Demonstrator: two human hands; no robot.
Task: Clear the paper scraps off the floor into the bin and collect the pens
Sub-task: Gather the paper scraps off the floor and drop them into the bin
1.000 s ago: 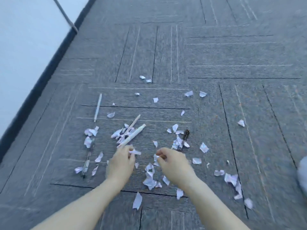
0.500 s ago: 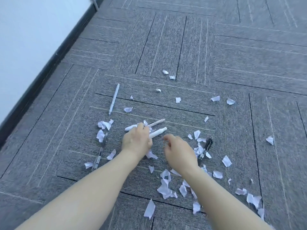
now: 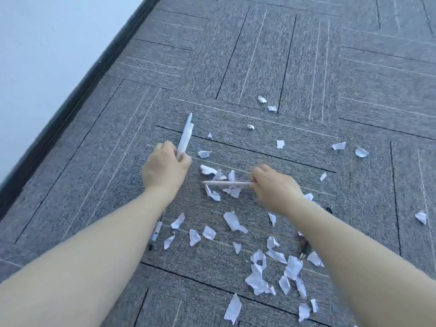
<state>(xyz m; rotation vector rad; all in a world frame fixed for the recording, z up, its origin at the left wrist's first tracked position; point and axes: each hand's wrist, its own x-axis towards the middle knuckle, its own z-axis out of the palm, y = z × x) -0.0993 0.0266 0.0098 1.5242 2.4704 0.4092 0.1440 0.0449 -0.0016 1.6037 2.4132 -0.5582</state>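
Grey carpet (image 3: pixel 259 55), left fingers (image 3: pixel 182 159) around white pens (image 3: pixel 185 138), right fingers (image 3: pixel 256 173) pinching slim pen (image 3: pixel 226 183).

This looks like an office or a similar commercial interior. The floor (image 3: pixel 259 67) is laid in grey carpet tiles, square pieces set with their ribbed grain turned alternately, dark seams running between them and thin pale stripes woven in, the hard-wearing kind usual in workplaces. Along the left a plain white wall (image 3: pixel 47 55) meets the carpet at a dark skirting (image 3: pixel 77 102). Torn paper scraps (image 3: pixel 258 277) and pens (image 3: pixel 185 135) lie scattered over the tiles, stationery that suits a desk-work setting. No furniture shows in view.
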